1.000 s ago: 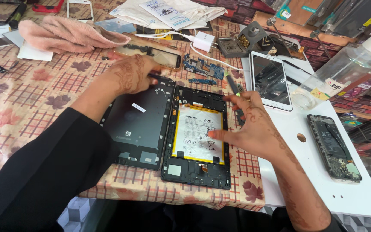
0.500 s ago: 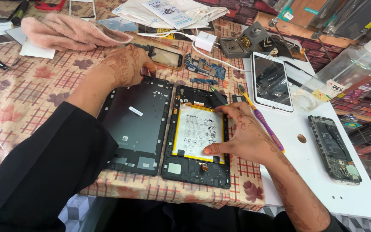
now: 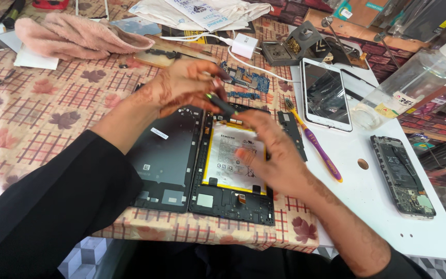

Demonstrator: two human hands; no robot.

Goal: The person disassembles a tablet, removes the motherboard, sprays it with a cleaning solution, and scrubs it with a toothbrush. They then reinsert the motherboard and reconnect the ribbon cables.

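Over the opened tablet (image 3: 233,170), blurred left hand (image 3: 181,85) pinching a dark tool (image 3: 222,105), right hand (image 3: 272,150) open.

My work surface (image 3: 37,119) is covered by a checked cloth with a leaf print. In front of me lie an opened tablet body (image 3: 233,170) with its yellow-edged battery exposed, and, touching its left side, the dark back cover (image 3: 166,160). A pink towel (image 3: 68,36) sits at the far left. To the right, a white board (image 3: 388,217) carries a white phone (image 3: 326,93), a purple toothbrush (image 3: 318,144) and an opened phone frame (image 3: 401,173).
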